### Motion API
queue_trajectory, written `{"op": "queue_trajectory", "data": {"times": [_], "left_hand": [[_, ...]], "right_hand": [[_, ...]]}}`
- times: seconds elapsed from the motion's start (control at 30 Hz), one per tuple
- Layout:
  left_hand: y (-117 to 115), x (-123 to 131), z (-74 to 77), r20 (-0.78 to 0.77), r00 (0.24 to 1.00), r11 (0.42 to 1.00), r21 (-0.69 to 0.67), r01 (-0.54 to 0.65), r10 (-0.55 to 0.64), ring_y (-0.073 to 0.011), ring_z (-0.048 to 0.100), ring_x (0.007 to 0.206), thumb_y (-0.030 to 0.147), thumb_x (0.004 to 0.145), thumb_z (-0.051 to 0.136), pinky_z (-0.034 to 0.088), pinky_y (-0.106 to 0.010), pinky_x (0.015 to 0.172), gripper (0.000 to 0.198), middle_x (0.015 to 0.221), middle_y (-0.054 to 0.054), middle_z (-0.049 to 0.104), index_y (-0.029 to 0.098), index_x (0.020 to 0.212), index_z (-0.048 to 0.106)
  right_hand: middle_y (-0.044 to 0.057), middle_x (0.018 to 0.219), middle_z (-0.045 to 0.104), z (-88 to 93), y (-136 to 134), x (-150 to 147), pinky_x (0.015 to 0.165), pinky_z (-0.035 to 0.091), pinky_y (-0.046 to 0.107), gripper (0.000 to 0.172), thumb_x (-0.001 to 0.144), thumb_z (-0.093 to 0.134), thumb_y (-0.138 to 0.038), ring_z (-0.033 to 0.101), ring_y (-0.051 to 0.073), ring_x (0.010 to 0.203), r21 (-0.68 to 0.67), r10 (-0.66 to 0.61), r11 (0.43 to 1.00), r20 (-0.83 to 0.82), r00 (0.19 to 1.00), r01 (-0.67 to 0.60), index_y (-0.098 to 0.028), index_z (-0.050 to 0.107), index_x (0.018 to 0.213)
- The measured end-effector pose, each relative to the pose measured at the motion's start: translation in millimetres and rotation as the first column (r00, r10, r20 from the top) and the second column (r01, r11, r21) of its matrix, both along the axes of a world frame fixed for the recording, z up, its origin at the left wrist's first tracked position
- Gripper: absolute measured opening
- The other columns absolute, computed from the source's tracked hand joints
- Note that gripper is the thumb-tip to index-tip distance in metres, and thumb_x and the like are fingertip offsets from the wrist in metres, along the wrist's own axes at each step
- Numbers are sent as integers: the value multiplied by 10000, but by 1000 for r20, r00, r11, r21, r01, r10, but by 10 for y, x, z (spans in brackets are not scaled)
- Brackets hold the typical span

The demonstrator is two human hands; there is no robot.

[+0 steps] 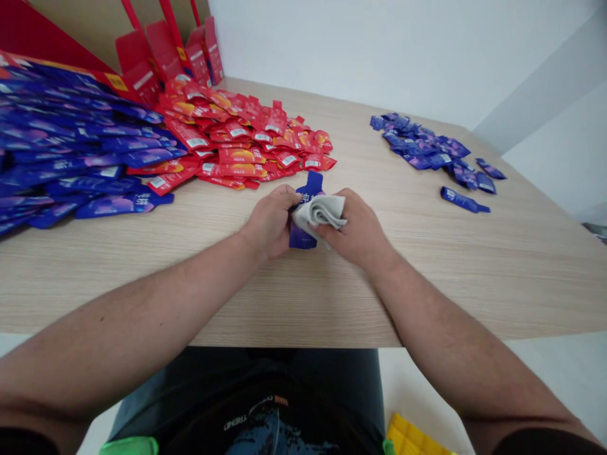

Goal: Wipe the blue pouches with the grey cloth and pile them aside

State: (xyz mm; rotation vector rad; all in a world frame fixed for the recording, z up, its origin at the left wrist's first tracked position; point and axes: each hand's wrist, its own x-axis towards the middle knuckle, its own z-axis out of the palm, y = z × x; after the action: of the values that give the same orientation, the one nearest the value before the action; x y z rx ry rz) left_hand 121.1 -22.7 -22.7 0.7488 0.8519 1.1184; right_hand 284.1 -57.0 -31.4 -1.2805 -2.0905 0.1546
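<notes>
A: Where is the flat blue foil pouch [310, 186]?

B: Low over the pale wood-grain table [332, 297], just in front of the heaps; the left hand [270, 221] is closed on its left edge; the right hand [358, 230] grips a folded grey-white cloth [322, 212] pressed against its face.

A: How far along does the wiping look?

B: Early, I judge; the scattered group of small blue packets [427, 148] at the far right may be finished ones, though I cannot tell; the big heap of long blue pouches [71, 164] and the spread of red sachets [246, 142] on the left far outnumber them.
</notes>
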Motion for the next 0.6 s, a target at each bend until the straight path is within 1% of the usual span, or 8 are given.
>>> {"op": "queue_trajectory", "data": {"times": [0.07, 0.1, 0.2, 0.23, 0.33, 0.37, 0.47, 0.6], "left_hand": [[-10, 7, 0, -9, 1000, 1000, -1, 6, -6, -95, 417, 504, 90, 788, 562, 375, -229, 479, 214, 589, 45, 410, 208, 671, 428], [-9, 8, -2, -16, 1000, 1000, 10, 0, 0, -95, 417, 506, 95, 791, 567, 377, -230, 482, 218, 592, 46, 407, 210, 673, 424], [9, 5, -12, -16, 999, 999, 48, -27, 27, -103, 464, 543, 101, 793, 571, 426, -236, 531, 212, 621, 41, 431, 212, 693, 421], [16, 3, -15, -20, 999, 998, 49, -31, 32, -106, 468, 546, 99, 794, 568, 428, -239, 535, 209, 623, 40, 436, 213, 698, 422], [26, -3, -16, -41, 999, 999, 38, -23, 24, -108, 441, 522, 96, 799, 554, 403, -240, 511, 203, 606, 42, 424, 216, 704, 420], [26, -3, -13, -43, 999, 999, 39, -15, 17, -110, 446, 524, 105, 801, 555, 409, -243, 516, 199, 609, 41, 428, 217, 709, 420], [18, 3, 2, -30, 1000, 999, 51, -9, 10, -120, 487, 554, 125, 802, 556, 452, -255, 559, 180, 631, 35, 456, 217, 722, 424], [17, 7, 0, -43, 998, 998, 38, -42, 43, -117, 448, 531, 94, 797, 546, 415, -252, 526, 191, 604, 36, 427, 213, 707, 427]], "right_hand": [[62, 997, 678, 7, -5, 2, 891, 522, 398, 184, 860, 710, -346, 623, 255, 998, -30, 114, 993, 40, 993, -113, -239, 670, 1005], [64, 1003, 677, 11, -8, 2, 899, 521, 399, 179, 860, 713, -339, 622, 256, 1007, -31, 116, 993, 48, 992, -114, -239, 671, 1002], [81, 992, 664, 26, -11, 1, 885, 519, 413, 179, 865, 712, -334, 615, 270, 1001, 2, -18, 1000, 32, 999, 18, -222, 674, 999], [81, 984, 663, 32, -12, 0, 882, 519, 415, 184, 857, 722, -327, 615, 273, 999, -7, -7, 1000, 40, 999, 8, -218, 675, 998], [75, 986, 667, 49, -16, -6, 888, 520, 410, 188, 828, 757, -311, 619, 274, 1010, -68, 126, 990, 92, 988, -120, -219, 677, 971], [77, 993, 667, 53, -17, -6, 896, 519, 413, 183, 832, 755, -314, 617, 276, 1019, -69, 123, 991, 97, 988, -117, -220, 675, 966], [79, 991, 662, 53, -15, -4, 900, 519, 428, 163, 858, 729, -339, 611, 281, 1020, -32, 27, 999, 82, 996, -25, -227, 660, 953], [65, 996, 673, 36, -13, -19, 899, 528, 422, 152, 854, 731, -345, 616, 276, 1026, -73, 118, 991, 110, 987, -110, -247, 650, 938]]}}
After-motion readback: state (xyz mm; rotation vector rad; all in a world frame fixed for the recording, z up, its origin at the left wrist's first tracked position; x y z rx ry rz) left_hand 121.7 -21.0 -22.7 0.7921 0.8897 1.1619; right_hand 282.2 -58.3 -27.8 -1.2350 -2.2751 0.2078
